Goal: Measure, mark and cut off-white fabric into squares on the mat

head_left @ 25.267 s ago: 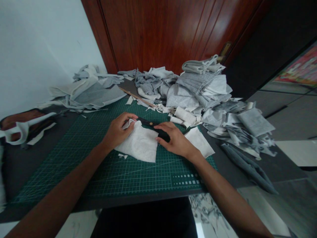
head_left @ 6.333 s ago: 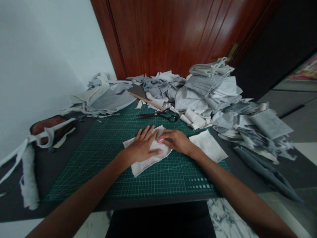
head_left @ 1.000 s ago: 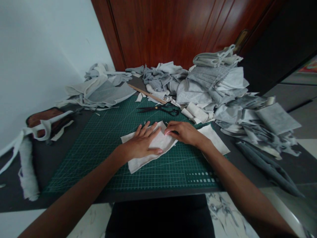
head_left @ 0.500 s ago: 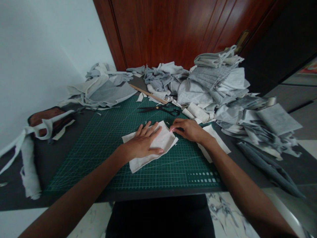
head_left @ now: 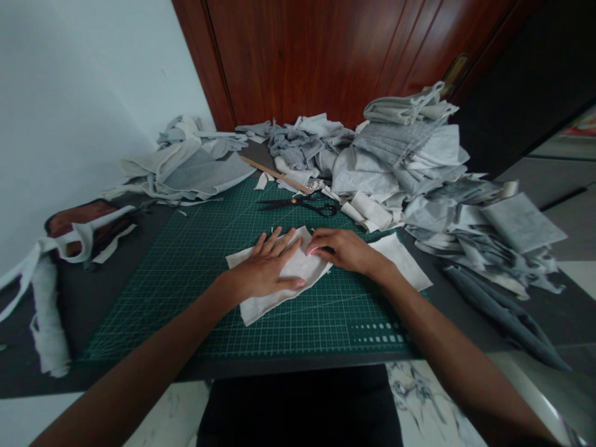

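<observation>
A white fabric piece [head_left: 298,267] lies on the green cutting mat [head_left: 186,279] with uneven, slightly raised edges. My left hand [head_left: 267,264] is spread flat on it, fingers apart, pressing its middle. At the fabric's right side my right hand [head_left: 339,248] is closed in a pinch on a small pink piece [head_left: 315,249], mostly hidden by the fingers, so its kind is unclear. Another white fabric piece [head_left: 405,261] lies partly under my right wrist. Beyond both hands rest black scissors [head_left: 298,203], handles to the right.
Heaped grey and white fabric [head_left: 410,149] covers the back right, with more cloth [head_left: 190,164] at the back left. A wooden strip [head_left: 274,174] lies behind the scissors. Fabric strips [head_left: 49,316] and a brown item [head_left: 88,223] lie left. Dark folded cloth [head_left: 503,313] sits right.
My right hand has moved left with the small pink piece, from the fabric's right edge to over its surface. My left hand stays flat on the fabric. The view has shifted slightly.
</observation>
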Tool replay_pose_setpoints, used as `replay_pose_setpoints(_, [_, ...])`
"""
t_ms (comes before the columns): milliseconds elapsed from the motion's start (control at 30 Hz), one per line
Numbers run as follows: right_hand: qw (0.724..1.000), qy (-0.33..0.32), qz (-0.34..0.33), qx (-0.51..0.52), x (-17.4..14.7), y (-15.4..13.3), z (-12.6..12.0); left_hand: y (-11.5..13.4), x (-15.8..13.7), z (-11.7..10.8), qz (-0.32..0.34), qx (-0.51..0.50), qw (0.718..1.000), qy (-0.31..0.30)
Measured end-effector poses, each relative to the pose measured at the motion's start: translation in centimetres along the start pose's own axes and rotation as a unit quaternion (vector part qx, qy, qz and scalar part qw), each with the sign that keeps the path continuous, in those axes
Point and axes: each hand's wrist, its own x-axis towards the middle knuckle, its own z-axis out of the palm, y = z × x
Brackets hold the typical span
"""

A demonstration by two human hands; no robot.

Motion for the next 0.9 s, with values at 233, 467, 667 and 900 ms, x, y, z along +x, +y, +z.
replay_pose_setpoints(233, [0.998, -0.006, 0.046, -0.041, -0.9, 1.6, -1.6, -0.2, 0.0, 0.0, 0.002, -0.004, 1.0, 0.007])
replay_pose_setpoints(467, [0.996, 0.057, 0.064, -0.034, -0.9, 1.8, -1.9, -0.9, 0.1, 0.4, 0.036, 0.019, 0.996, 0.08])
replay_pose_setpoints(667, [0.988, 0.117, 0.099, -0.023, -0.7, 0.9, -1.8, -0.9, 1.0, -0.7, 0.008, 0.004, 0.987, 0.158])
replay_pose_setpoints(900, [0.972, 0.142, 0.111, 0.149, -0.2, -1.2, -1.5, -1.0, 1.4, -1.4, -0.1, -0.049, 0.982, 0.154])
